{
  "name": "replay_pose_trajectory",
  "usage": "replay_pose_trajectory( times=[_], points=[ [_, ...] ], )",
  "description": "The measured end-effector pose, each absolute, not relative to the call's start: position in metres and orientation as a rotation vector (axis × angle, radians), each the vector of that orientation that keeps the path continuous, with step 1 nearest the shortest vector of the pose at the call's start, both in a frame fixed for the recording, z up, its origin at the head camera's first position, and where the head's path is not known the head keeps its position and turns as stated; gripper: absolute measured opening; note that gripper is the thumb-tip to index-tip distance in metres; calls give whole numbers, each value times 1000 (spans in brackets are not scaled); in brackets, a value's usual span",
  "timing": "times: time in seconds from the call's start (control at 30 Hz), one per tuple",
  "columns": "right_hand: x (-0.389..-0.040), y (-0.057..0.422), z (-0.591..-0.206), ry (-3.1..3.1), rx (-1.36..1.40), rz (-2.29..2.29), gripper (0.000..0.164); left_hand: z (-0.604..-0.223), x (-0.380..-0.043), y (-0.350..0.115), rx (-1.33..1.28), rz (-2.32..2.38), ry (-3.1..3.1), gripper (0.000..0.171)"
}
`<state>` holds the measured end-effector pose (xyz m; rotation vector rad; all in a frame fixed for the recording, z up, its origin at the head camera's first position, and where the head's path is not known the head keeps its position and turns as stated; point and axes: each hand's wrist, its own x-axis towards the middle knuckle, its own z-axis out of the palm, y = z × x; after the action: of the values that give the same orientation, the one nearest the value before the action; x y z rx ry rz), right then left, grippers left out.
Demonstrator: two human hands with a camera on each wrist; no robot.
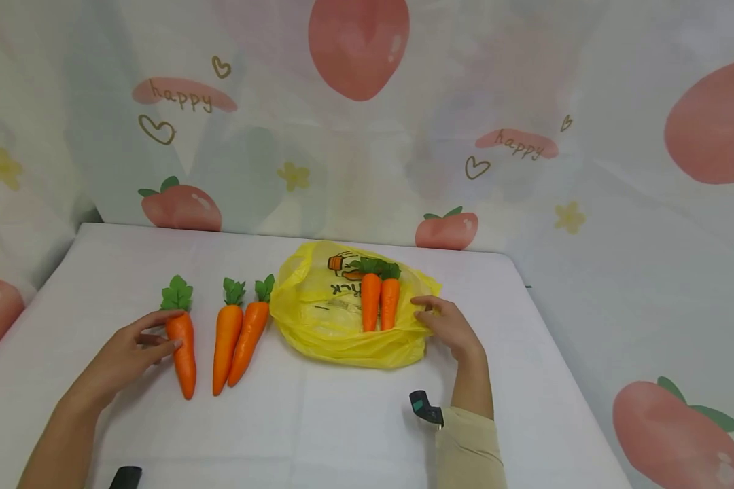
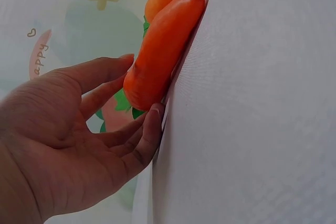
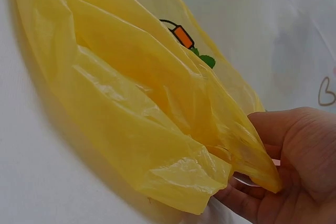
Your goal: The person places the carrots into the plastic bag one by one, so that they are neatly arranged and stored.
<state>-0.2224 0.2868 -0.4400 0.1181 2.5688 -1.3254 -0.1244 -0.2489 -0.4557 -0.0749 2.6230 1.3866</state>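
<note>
Carrots number five in all: three lie loose on the white cloth-covered table [image 1: 318,421] and two rest on the yellow plastic bag [image 1: 324,319]. Farthest left, the left hand [image 1: 125,356] lies beside the first orange toy carrot with green felt leaves [image 1: 182,346], its fingers loosely spread and touching the carrot's side near the leafy end; the left wrist view shows the fingertips [image 2: 152,116] against the carrot and the tabletop, with nothing clasped. Just to the right lie the second loose carrot [image 1: 226,346] and the third loose carrot [image 1: 249,339], side by side, touching along their length, tips pointing toward the person. Next comes the crumpled bag, printed with a small carrot logo, lying flat near the table's middle, right beside the third carrot's leaves. On its right half sit the pair of carrots on the bag [image 1: 379,299], upright in the head view, pressed together. At the bag's right edge, the right hand [image 1: 449,326] pinches a fold of the thin plastic between thumb and fingers. Behind the table hangs one pale curtain with strawberry prints [image 1: 526,102].
</note>
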Motion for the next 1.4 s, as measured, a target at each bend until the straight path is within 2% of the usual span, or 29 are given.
replay_pose_trajectory(
  times=[0.67, 1.4],
  points=[
    [-223, 287, -438, 2578, 82, -1336, 39, -456, -123, -247, -62, 1343, 2669, 75],
    [-221, 287, -441, 2593, 75, -1314, 39, -454, -124, -241, -124, 1389, 2645, 75]
  ],
)
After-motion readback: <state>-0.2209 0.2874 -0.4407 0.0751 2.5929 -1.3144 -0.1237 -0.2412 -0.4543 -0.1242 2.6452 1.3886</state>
